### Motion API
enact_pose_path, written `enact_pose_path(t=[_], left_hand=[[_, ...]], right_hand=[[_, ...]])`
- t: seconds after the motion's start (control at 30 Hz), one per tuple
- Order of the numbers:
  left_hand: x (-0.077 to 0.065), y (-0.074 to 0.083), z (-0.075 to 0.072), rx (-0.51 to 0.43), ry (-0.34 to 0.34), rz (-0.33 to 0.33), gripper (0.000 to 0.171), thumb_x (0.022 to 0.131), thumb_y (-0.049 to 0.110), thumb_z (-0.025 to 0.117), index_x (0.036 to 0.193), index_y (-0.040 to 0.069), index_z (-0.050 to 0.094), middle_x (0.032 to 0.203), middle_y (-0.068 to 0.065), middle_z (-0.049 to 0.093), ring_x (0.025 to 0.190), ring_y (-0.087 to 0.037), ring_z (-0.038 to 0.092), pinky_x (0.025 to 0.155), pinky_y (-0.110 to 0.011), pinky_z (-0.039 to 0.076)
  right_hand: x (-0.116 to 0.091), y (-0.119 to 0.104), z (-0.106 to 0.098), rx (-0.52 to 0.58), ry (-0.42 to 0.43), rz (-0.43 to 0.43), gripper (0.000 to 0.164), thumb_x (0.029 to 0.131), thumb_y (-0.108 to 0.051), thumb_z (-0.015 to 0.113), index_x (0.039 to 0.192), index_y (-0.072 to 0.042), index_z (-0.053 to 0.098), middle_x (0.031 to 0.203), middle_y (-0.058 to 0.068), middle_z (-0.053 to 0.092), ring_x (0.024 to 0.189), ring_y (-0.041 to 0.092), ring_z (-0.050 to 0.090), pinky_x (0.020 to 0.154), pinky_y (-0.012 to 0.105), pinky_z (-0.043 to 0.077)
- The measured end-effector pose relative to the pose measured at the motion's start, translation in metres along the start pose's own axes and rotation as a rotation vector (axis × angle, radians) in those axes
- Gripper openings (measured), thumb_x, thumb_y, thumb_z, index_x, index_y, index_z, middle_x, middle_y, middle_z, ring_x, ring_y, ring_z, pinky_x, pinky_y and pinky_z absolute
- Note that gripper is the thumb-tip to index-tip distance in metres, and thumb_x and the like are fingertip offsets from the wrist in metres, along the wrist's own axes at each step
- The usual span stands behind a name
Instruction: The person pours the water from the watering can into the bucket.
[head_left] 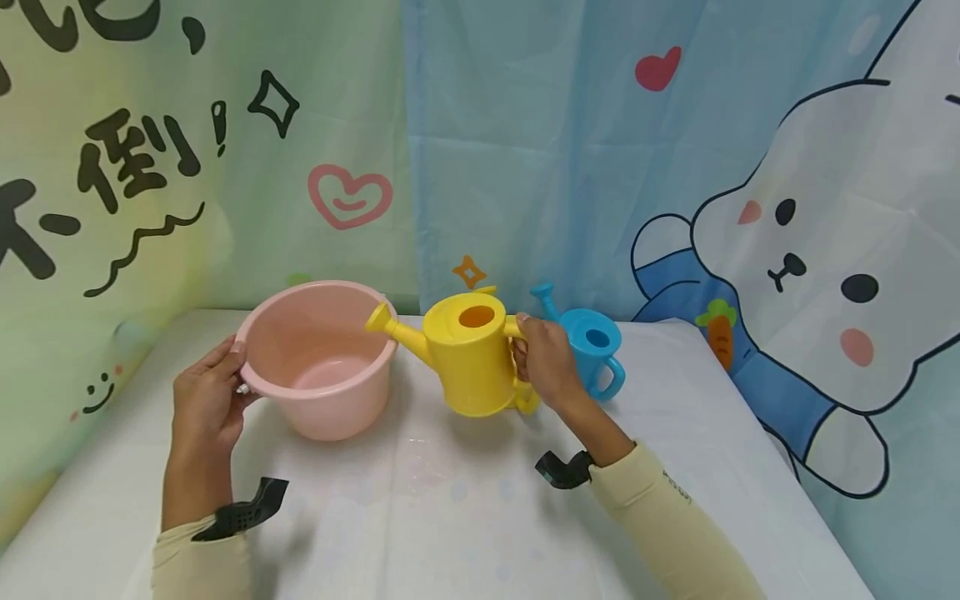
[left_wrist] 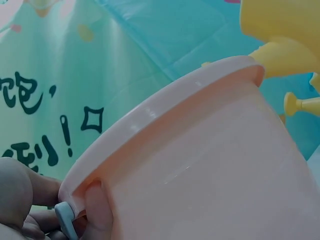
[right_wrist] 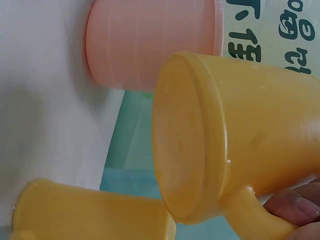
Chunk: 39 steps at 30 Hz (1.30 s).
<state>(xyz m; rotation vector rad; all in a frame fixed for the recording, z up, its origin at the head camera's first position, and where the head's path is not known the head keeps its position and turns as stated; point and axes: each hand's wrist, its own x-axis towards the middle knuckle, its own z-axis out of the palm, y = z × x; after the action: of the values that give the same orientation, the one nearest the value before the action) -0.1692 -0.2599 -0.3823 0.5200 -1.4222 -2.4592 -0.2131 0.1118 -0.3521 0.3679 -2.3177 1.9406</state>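
Left grip (head_left: pixel 206 400) held at far left, fingers (left_wrist: pixel 99 210) bent in a pinch. Left forearm (head_left: pixel 195 492) extended almost straight ahead, wrist ringed by a black band (head_left: pixel 242 510). Right grip (head_left: pixel 551 358) held raised, fingers (right_wrist: pixel 295 206) curled. Right forearm (head_left: pixel 600 429) angled inward from lower right, likewise banded. Both arms clothed in pale sleeves (head_left: pixel 675 525); grips set well apart.

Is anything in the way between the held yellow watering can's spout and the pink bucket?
Nothing visible: in the head view, the spout overlaps the pink bucket at its right rim. The second yellow watering can and blue watering can stand behind the held can, off that path.
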Motion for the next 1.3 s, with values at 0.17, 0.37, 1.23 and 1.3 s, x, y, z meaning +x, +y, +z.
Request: enact_pose_path(t=[0.17,0.37,1.23,1.3], left_hand=[[0.000,-0.001,-0.001,-0.008,-0.015,0.000,0.060,0.091,0.020,0.068,0.144,0.003,0.045,0.117,-0.007,0.057,0.081,-0.014,0.063,0.061,-0.027,0.057],[-0.001,0.001,-0.001,-0.035,-0.017,0.005,0.062,0.091,0.020,0.068,0.144,0.002,0.044,0.115,-0.007,0.057,0.080,-0.014,0.062,0.061,-0.027,0.057],[0.001,0.001,0.000,-0.050,0.000,0.006,0.060,0.090,0.017,0.070,0.143,0.002,0.046,0.117,-0.008,0.056,0.082,-0.014,0.063,0.063,-0.026,0.057],[0.001,0.002,0.000,-0.046,0.002,0.000,0.061,0.090,0.017,0.069,0.144,0.002,0.045,0.118,-0.008,0.056,0.083,-0.014,0.063,0.063,-0.026,0.057]], right_hand=[[0.005,-0.006,-0.005,-0.017,-0.030,0.042,0.050,0.102,-0.031,0.034,0.062,-0.002,0.037,0.055,0.006,0.035,0.047,0.022,0.034,0.045,0.027,0.033],[0.015,-0.015,-0.007,-0.053,-0.073,0.070,0.050,0.101,-0.031,0.035,0.063,0.002,0.036,0.054,0.005,0.034,0.048,0.026,0.034,0.044,0.028,0.033],[0.028,-0.049,-0.009,-0.245,-0.183,0.120,0.050,0.103,-0.033,0.035,0.061,-0.005,0.038,0.053,0.005,0.033,0.043,0.020,0.032,0.042,0.028,0.032],[0.028,-0.053,-0.009,-0.292,-0.181,0.120,0.049,0.102,-0.035,0.035,0.063,-0.005,0.039,0.053,0.005,0.035,0.044,0.022,0.034,0.043,0.028,0.034]])
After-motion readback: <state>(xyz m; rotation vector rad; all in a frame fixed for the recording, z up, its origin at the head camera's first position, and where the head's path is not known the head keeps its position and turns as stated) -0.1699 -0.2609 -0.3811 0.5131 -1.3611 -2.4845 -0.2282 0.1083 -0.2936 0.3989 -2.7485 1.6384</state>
